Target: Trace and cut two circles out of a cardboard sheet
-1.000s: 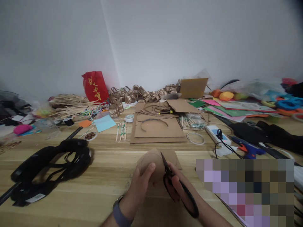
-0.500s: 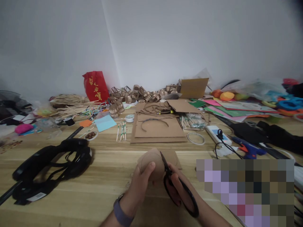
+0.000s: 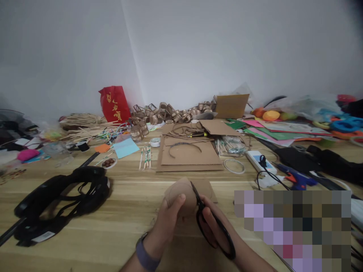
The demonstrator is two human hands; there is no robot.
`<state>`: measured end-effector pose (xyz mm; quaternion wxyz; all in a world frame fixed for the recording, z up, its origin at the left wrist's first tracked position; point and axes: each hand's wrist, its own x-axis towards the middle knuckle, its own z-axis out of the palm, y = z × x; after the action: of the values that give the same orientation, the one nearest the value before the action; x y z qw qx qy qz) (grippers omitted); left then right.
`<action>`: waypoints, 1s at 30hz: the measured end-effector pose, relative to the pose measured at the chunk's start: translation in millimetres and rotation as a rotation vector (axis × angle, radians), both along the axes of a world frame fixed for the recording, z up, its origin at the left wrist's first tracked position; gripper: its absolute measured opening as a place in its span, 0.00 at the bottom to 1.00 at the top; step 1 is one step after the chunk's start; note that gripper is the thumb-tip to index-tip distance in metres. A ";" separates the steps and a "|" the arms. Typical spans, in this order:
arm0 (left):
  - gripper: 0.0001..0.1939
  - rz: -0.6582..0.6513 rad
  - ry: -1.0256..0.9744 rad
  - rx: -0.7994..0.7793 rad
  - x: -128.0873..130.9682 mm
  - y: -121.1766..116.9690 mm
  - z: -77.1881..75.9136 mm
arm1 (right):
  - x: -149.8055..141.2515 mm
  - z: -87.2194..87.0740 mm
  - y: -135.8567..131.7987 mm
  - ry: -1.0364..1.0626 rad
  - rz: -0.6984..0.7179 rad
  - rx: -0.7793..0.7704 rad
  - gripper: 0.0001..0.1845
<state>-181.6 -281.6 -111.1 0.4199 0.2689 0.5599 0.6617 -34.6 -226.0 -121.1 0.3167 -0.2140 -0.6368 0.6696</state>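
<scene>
Cardboard piece (image 3: pixel 186 192) pinched in left hand (image 3: pixel 167 221), forward of its palm. Scissors (image 3: pixel 200 204) grasped in right hand (image 3: pixel 217 219); long axis slanted forward and leftward, blades aimed away from the wrists. Blades positioned along the cardboard piece's right edge, nearer right hand.

red paper bag with gold characters (image 3: pixel 115 105), light-blue paper square (image 3: pixel 126 147), brown cardboard piece with 1 drawn curved line (image 3: pixel 181 189), black-handled scissors (image 3: pixel 218 229), pale wood-grained counter (image 3: pixel 113 249)
</scene>
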 end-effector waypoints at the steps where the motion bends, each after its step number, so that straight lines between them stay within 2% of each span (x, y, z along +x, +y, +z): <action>1: 0.30 0.004 -0.013 -0.005 0.2 0.2 1.0 | 0.1 0.2 0.1 -0.009 0.009 0.008 0.45; 8: 0.26 0.016 -0.076 -0.013 0.2 1.3 8.9 | 0.1 5.9 -0.3 -0.021 0.001 0.023 0.45; 19: 0.30 0.013 -0.146 -0.041 -3.2 2.6 15.0 | 2.2 5.5 1.4 -0.039 0.018 0.009 0.45; 21: 0.33 0.003 -0.179 -0.013 -0.2 3.8 12.5 | 1.4 4.6 1.0 -0.035 -0.034 0.012 0.43; 24: 0.38 -0.116 -0.197 0.090 7.0 3.8 4.5 | -1.2 0.6 0.9 -0.009 -0.108 -0.004 0.42; 27: 0.37 -0.239 -0.077 0.149 13.7 0.5 -5.7 | -4.8 -4.3 -0.8 0.010 -0.136 -0.007 0.42; 30: 0.36 -0.171 0.058 0.068 17.7 -4.2 -10.9 | -8.7 -8.1 -6.5 0.058 -0.167 0.059 0.38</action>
<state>-163.8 -285.8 -122.0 0.4492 0.3486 0.5242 0.6340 -43.3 -232.5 -129.2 0.3960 -0.2373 -0.6266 0.6278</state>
